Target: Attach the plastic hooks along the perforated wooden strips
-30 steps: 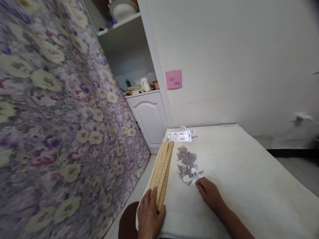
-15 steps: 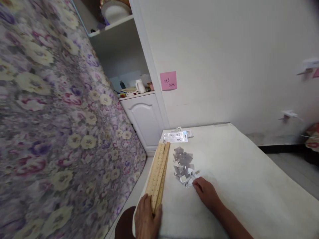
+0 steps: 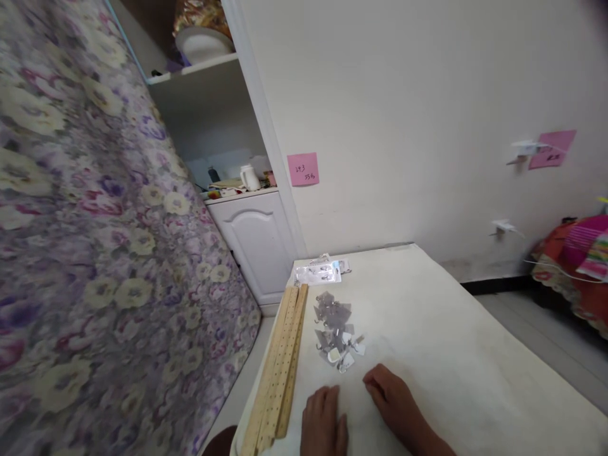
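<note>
My left hand [image 3: 323, 423] lies flat on the white table [image 3: 451, 354], fingers stretched out, just right of two perforated wooden strips [image 3: 280, 367] that run along the table's left edge. My right hand [image 3: 392, 400] rests palm down beside it, fingers loosely curled, holding nothing I can see. A little pile of clear adhesive hooks [image 3: 336, 328] lies just beyond both hands. A blister pack of hooks [image 3: 319, 273] sits at the table's far left corner.
A floral purple mattress [image 3: 95, 240] leans upright at the left. Behind stand a white cabinet [image 3: 256, 237] and a shelf with a bowl [image 3: 202, 43]. Pink notes [image 3: 303, 169] stick to the wall. Bright cloth [image 3: 574, 259] lies on the right.
My left hand has left the wooden strips and moved right onto the bare tabletop. The right hand drew back slightly from the hooks. The view has swung to the right.
</note>
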The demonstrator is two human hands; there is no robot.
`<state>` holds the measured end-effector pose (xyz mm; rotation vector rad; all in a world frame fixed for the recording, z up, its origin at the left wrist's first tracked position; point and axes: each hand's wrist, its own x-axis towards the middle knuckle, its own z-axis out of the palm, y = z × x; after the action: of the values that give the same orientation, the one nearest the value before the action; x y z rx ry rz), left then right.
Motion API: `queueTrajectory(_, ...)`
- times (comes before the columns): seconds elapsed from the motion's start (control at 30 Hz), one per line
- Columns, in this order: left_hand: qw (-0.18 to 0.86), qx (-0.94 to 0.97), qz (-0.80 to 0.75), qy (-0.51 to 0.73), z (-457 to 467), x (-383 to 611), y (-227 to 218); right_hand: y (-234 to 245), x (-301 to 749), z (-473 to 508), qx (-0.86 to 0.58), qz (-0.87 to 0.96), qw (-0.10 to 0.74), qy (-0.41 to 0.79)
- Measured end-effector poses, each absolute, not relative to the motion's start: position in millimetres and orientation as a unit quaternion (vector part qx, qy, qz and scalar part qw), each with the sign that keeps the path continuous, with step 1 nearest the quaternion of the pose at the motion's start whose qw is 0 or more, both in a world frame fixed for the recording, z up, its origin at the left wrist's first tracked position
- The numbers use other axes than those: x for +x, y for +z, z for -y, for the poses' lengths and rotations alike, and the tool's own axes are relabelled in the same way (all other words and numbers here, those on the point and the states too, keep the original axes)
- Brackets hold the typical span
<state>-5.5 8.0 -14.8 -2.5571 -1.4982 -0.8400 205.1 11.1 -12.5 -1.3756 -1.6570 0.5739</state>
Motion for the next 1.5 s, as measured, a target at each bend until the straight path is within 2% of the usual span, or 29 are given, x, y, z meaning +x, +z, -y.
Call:
queueTrajectory(0.23,0.008,-0.830,0.490,-0.267,-21,1,-8,-9,209,7,-0.565,0.657,0.436,0.245)
queueTrajectory(0.43,0.026,-0.826,0.480,-0.295,-24,-1,-24,-9,209,8,-0.573,0.653,0.423,0.258)
queueTrajectory(0.73,-0.010,-0.796,0.484,-0.363,-26,1,-35,-2,209,7,-0.573,0.637,0.436,0.277)
queueTrajectory(0.87,-0.139,-0.732,0.524,-0.412,-17,12,-5,10,208,9,-0.578,0.583,0.464,0.332)
queueTrajectory(0.97,-0.274,-0.696,0.530,-0.399,-6,23,34,32,205,11,-0.569,0.529,0.499,0.383)
queueTrajectory(1.1,-0.370,-0.652,0.520,-0.410,7,32,92,74,204,11,-0.527,0.479,0.538,0.451)
queueTrajectory(1.27,-0.343,-0.626,0.530,-0.457,10,29,141,121,211,13,-0.490,0.479,0.539,0.490)
queueTrajectory(1.5,-0.316,-0.646,0.503,-0.479,2,23,169,155,219,16,-0.472,0.499,0.549,0.475)
